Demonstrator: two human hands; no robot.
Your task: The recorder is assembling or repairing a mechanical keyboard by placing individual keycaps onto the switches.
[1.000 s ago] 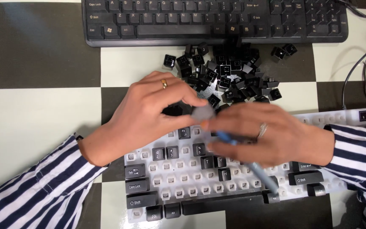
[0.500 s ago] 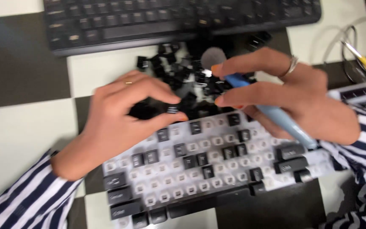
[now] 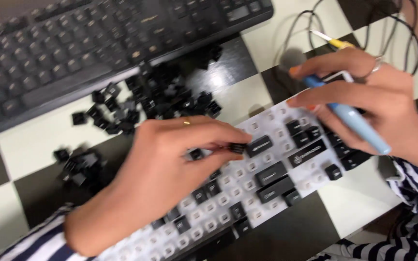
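- Upper left of frame: black keyboard point(image 3: 97, 43) with all keys on, lying at a slant on the checkered tabletop point(image 3: 25, 140), pushed back out of the working area.
- Left to centre: loose black keycaps point(image 3: 136, 104) scattered in a heap between the two keyboards, plus a smaller clump at left; they sit close by, probably so they stay in reach.
- Centre: left hand point(image 3: 170, 169), gold ring on, fingers curled nearly closed, thumb and fingertips pinching one small black keycap point(image 3: 238, 147) just over the switch rows, held low and flat as if lining it up with a socket.
- Lower centre to right: white keyboard point(image 3: 267, 159) running diagonally, mostly bare white switches, a few black caps fitted, more of them toward the right end.
- Right: right hand point(image 3: 373, 106) wrapped shut around a light blue pen-like tool point(image 3: 359, 128), shaft angled down to lower right, tip end hidden by fingers; hand rests over the keyboard's right end, apparently steadying it.
- Upper right: dark cables point(image 3: 306, 24) and a yellow-handled tool point(image 3: 337, 42), blurred.
- Lower corners: striped sleeves.
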